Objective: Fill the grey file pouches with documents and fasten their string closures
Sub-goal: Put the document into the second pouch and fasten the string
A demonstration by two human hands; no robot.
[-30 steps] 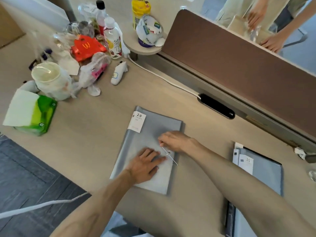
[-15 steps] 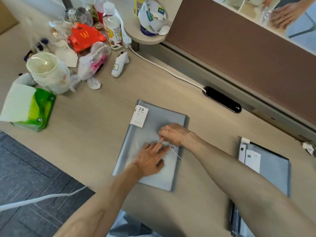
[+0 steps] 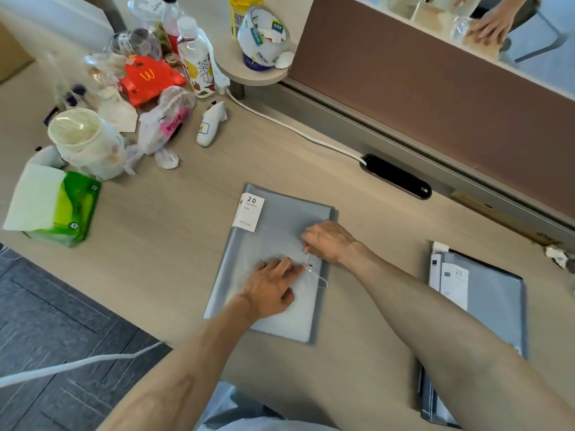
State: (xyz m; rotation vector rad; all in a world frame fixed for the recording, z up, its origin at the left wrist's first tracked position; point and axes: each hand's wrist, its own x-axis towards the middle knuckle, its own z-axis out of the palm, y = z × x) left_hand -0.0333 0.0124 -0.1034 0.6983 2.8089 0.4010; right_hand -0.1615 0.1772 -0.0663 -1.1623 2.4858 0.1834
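Pale wooden table (image 3: 186, 259) carries the grey pouch (image 3: 273, 231) at centre, its long axis running away from the person. The left hand (image 3: 273, 287) presses it flat, grip released. The right hand (image 3: 329, 241), just beyond the button (image 3: 310, 266), pinches the string (image 3: 307, 258).

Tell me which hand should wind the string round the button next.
Right, probably: the right hand pinches the string just above the button; the left hand lies flat on the grey pouch, pressing it down.
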